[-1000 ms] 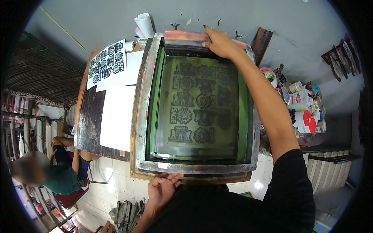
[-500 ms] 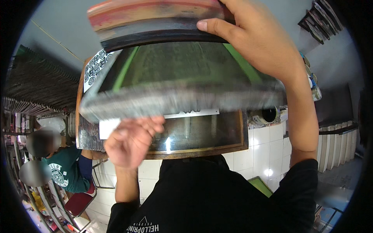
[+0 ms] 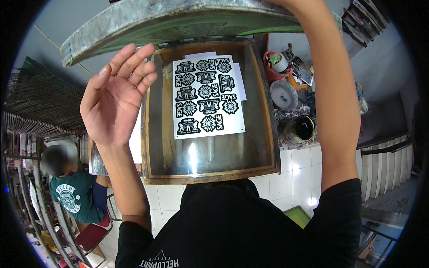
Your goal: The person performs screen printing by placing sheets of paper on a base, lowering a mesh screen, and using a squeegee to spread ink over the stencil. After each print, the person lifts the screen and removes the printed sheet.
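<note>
A screen-printing frame (image 3: 178, 13) with a worn grey edge and green underside is tilted up across the far side. Below it, a white sheet (image 3: 239, 125) with several black printed designs lies on the wood-rimmed glass tabletop (image 3: 223, 161). My left hand (image 3: 117, 100) is raised over the table's left side, palm up, fingers stretched out, holding nothing. At the top edge, only part of my right hand (image 3: 298, 3) shows beside the raised frame. Its fingers are cut off, so what it holds is hidden.
Right of the glass stand an open can of dark ink (image 3: 304, 129), a pale round dish (image 3: 283, 94) and a red basket (image 3: 270, 60). A person in a green shirt (image 3: 71, 198) sits at left on a red chair (image 3: 94, 236), near racked frames (image 3: 44, 96).
The printing frame has swung up and away, uncovering the printed sheet. My left hand has moved up and left. My right hand, earlier on a squeegee, has risen mostly out of view.
</note>
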Demonstrator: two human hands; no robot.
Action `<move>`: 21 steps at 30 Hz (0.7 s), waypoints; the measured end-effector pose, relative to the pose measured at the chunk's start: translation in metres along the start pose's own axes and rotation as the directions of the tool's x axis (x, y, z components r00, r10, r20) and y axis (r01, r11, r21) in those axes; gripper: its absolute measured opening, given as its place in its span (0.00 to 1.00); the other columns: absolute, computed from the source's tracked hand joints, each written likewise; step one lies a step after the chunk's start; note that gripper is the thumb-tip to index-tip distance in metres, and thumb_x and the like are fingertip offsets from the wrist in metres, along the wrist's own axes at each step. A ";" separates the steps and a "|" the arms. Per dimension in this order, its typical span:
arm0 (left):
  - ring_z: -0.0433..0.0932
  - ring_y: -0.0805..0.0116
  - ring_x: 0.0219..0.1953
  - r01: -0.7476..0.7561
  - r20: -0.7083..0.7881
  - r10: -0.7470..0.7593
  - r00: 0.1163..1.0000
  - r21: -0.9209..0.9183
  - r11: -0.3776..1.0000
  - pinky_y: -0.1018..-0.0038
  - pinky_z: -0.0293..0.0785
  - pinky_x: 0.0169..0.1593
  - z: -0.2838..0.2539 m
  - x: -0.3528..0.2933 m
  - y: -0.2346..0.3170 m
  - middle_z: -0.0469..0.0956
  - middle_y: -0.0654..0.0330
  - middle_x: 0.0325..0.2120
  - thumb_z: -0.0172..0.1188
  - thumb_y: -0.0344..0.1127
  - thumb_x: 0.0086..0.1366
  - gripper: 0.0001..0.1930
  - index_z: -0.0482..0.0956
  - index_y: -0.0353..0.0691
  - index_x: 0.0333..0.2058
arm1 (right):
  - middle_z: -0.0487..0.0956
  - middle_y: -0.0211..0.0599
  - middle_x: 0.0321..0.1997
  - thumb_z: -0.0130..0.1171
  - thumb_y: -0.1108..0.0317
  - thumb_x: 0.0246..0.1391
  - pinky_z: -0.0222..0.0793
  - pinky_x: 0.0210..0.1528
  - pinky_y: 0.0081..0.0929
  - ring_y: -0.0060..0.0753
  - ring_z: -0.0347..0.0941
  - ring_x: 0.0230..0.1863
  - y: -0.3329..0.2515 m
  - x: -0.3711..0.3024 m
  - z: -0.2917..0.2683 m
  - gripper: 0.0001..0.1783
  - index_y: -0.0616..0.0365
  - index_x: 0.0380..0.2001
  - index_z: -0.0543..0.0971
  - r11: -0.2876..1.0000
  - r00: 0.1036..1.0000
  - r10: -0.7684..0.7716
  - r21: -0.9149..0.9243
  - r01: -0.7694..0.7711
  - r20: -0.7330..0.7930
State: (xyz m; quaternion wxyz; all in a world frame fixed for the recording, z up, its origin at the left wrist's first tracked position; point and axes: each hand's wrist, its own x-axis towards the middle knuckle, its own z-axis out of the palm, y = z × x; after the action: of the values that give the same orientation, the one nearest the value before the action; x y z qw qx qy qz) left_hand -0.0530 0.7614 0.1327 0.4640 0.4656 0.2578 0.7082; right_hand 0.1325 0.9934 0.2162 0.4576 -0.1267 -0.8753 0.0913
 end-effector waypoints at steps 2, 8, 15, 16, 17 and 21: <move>0.74 0.49 0.56 0.007 -0.008 -0.007 1.000 0.024 1.000 0.57 0.67 0.63 0.000 0.004 -0.003 0.67 0.32 0.61 0.42 0.42 0.74 0.28 0.64 0.23 0.62 | 0.80 0.63 0.41 0.62 0.64 0.54 0.70 0.50 0.45 0.62 0.77 0.47 0.001 0.001 -0.001 0.17 0.70 0.39 0.77 1.000 1.000 0.002 -0.001 -0.002 -0.023; 0.78 0.55 0.50 -0.001 -0.146 0.025 0.989 0.159 0.987 0.61 0.73 0.57 0.011 0.005 -0.005 0.73 0.35 0.56 0.42 0.46 0.77 0.27 0.69 0.25 0.58 | 0.81 0.62 0.40 0.62 0.67 0.54 0.71 0.48 0.44 0.61 0.78 0.45 -0.004 -0.014 -0.006 0.15 0.69 0.39 0.78 0.988 0.999 -0.044 0.147 0.046 -0.018; 0.83 0.63 0.34 0.230 -0.504 0.032 0.863 0.449 0.864 0.66 0.78 0.45 0.024 -0.074 -0.038 0.84 0.43 0.39 0.54 0.40 0.72 0.15 0.79 0.29 0.40 | 0.79 0.63 0.40 0.58 0.69 0.58 0.70 0.48 0.43 0.57 0.77 0.43 -0.039 -0.041 -0.025 0.14 0.72 0.39 0.73 0.925 0.935 0.311 0.173 -0.338 0.168; 0.83 0.63 0.32 0.292 -0.546 -0.051 0.836 0.364 0.884 0.66 0.78 0.44 0.023 -0.095 -0.046 0.84 0.42 0.38 0.56 0.38 0.72 0.14 0.79 0.29 0.39 | 0.79 0.63 0.42 0.58 0.69 0.58 0.70 0.49 0.43 0.58 0.77 0.44 -0.041 -0.042 -0.025 0.15 0.72 0.41 0.72 0.899 0.911 0.361 0.186 -0.397 0.201; 0.83 0.63 0.30 0.350 -0.573 -0.143 0.807 0.269 0.897 0.67 0.78 0.42 0.020 -0.115 -0.058 0.84 0.42 0.37 0.57 0.37 0.71 0.13 0.80 0.29 0.39 | 0.79 0.60 0.42 0.59 0.67 0.57 0.70 0.49 0.41 0.55 0.77 0.44 -0.033 -0.043 -0.018 0.17 0.71 0.44 0.73 0.897 0.914 0.372 0.188 -0.399 0.163; 0.84 0.63 0.31 0.416 -0.696 -0.244 0.676 0.086 0.905 0.68 0.79 0.44 0.018 -0.170 -0.107 0.84 0.41 0.38 0.56 0.34 0.71 0.12 0.79 0.28 0.40 | 0.80 0.51 0.39 0.64 0.58 0.53 0.69 0.48 0.38 0.45 0.77 0.41 0.051 -0.072 0.029 0.26 0.68 0.46 0.74 0.958 0.966 0.244 0.178 -0.227 -0.086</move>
State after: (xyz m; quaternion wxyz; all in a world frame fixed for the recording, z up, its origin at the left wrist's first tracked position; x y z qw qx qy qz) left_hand 0.0312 0.6542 -0.0164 0.4014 0.1767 0.5699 0.6949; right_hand 0.1552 1.0184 0.1302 0.4985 -0.1961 -0.8176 0.2112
